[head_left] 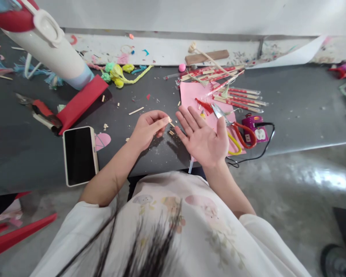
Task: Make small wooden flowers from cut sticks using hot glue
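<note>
Fingers of your left hand (148,130) are pinched together on a small pale stick (172,125), above the table (300,100) — if its end touches your right hand (207,144), I cannot tell. Your right hand is turned palm up, its fingers and thumb apart. Dark grey and littered, the table carries pale crumbs (105,126) and a phone (79,156). Behind it run a stained white ledge (103,46) and a pale wall (190,15); a shiny grey floor (305,184) shows at the right. Your right hand hides part of a pink sheet (190,92); the scissors (218,110) partly cover a purple box (259,132). The bottle (50,52) is cut off at its top — and blurred hair (150,238) hangs before your shirt (173,184).
</note>
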A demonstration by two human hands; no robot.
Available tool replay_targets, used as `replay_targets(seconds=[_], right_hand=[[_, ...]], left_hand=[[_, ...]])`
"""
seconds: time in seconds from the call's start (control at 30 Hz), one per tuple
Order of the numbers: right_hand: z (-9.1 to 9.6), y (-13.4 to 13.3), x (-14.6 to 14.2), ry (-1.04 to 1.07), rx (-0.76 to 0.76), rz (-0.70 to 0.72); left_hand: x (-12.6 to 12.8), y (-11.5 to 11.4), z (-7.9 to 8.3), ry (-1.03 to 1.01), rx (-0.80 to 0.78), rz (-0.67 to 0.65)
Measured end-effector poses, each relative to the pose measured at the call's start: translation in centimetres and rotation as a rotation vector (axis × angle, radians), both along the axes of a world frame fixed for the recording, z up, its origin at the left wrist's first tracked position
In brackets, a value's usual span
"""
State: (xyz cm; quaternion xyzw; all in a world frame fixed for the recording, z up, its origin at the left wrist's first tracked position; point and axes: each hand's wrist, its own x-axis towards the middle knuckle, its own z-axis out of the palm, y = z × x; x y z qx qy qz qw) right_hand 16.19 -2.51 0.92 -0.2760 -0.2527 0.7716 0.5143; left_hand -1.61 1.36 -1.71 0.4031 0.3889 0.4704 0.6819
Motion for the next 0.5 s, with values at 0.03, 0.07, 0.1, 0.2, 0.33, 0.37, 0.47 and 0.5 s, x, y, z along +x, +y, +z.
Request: replay_targets(seconds=[0.03, 0.07, 0.1, 0.2, 0.33, 0.37, 0.47, 0.5], right_hand=[[0.05, -0.02, -0.01, -0.009, -0.002, 0.003], [0.08, -0.05, -0.01, -0.019, -0.004, 0.005], [0.11, -0.08, -0.02, -0.028, -0.005, 0.006], [0.12, -0.16, -0.05, -0.035, 0.000, 0.005], [0.07, -0.21, -0.09, -0.008, 0.007, -0.001], [0.07, -0.21, -0.11, -0.001, 0.007, -0.003], [0.09, -0.21, -0.12, 0.010, -0.001, -0.011], [0.11, -0.20, -0.12, 0.012, -0.005, -0.016]], left_hand=[[0.01, -0.03, -0.01, -0.004, 0.001, 0.000], [0.01, -0.05, -0.01, -0.007, 0.003, 0.002], [0.00, -0.07, -0.02, -0.009, 0.004, 0.001], [-0.01, -0.11, -0.05, -0.009, 0.009, -0.004], [0.02, -0.11, -0.25, -0.033, 0.017, -0.010], [0.02, -0.12, -0.35, -0.043, 0.022, -0.012], [-0.03, -0.26, -0.72, -0.051, 0.053, -0.013], [-0.08, -0.35, -0.82, -0.038, 0.069, -0.017]])
